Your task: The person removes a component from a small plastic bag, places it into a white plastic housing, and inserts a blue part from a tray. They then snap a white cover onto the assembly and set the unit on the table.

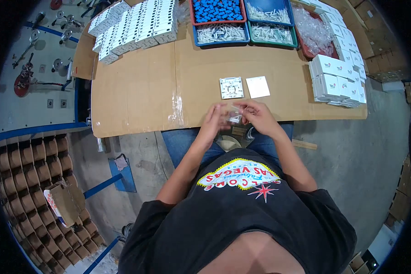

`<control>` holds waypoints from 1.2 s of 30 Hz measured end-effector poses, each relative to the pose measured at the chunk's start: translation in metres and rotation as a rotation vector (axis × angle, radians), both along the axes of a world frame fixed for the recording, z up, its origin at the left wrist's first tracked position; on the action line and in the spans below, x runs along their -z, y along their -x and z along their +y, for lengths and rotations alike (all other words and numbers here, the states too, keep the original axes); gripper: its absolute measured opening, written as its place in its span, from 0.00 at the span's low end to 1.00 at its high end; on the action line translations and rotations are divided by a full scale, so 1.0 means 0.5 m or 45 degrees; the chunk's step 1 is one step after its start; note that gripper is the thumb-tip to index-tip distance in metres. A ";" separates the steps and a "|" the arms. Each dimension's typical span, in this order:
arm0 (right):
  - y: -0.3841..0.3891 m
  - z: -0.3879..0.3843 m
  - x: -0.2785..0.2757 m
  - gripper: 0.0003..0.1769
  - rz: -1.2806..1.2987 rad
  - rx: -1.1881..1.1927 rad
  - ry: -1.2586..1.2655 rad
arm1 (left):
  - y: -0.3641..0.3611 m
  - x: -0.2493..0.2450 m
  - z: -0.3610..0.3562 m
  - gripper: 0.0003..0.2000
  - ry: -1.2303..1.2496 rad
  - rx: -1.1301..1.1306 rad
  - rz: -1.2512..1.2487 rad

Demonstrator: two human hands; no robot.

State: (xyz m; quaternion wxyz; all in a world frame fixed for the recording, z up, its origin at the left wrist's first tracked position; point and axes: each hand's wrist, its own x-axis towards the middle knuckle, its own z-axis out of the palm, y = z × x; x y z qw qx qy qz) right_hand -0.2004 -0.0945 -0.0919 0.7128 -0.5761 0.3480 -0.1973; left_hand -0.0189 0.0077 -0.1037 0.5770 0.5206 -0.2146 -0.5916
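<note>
Just over the table's front edge, my right hand [255, 114] pinches a small clear plastic bag [235, 117] with something white inside. My left hand [214, 119] is at the bag's left side, smeared by motion, so its grip cannot be made out. Beyond my hands, a square white frame-like part [231, 87] lies on the cardboard-covered table [137, 96]. A plain white square plate [258, 86] lies to its right, a small gap apart.
White boxes [137, 27] stand in rows at the back left, with more white boxes [335, 82] stacked at the right. Trays of blue pieces [218, 10] and white pieces [221, 33] line the back. A red tray holds clear plastic bags [313, 32].
</note>
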 end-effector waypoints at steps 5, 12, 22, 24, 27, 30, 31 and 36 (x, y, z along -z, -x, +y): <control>0.036 0.024 0.109 0.08 0.042 -0.106 -0.103 | -0.016 0.092 0.064 0.20 -0.419 0.320 0.302; -0.004 -0.028 0.116 0.10 0.064 -0.051 0.551 | -0.022 0.116 -0.030 0.13 -0.131 0.064 -0.185; -0.060 -0.146 0.150 0.08 0.416 0.087 1.200 | -0.050 0.136 -0.163 0.08 0.241 0.055 -1.699; -0.061 -0.152 0.168 0.08 0.418 0.055 1.277 | -0.046 0.143 -0.165 0.08 0.230 0.063 -1.746; -0.066 -0.154 0.175 0.07 0.444 -0.001 1.381 | -0.039 0.145 -0.169 0.08 0.202 0.059 -1.842; -0.066 -0.143 0.161 0.06 0.529 0.007 1.527 | -0.031 0.139 -0.171 0.07 0.152 0.029 -1.816; -0.066 -0.144 0.161 0.06 0.534 0.016 1.518 | -0.030 0.136 -0.171 0.07 0.124 0.047 -1.860; -0.064 -0.171 0.167 0.09 0.653 -0.122 1.472 | -0.027 0.128 -0.176 0.07 0.064 0.043 -1.879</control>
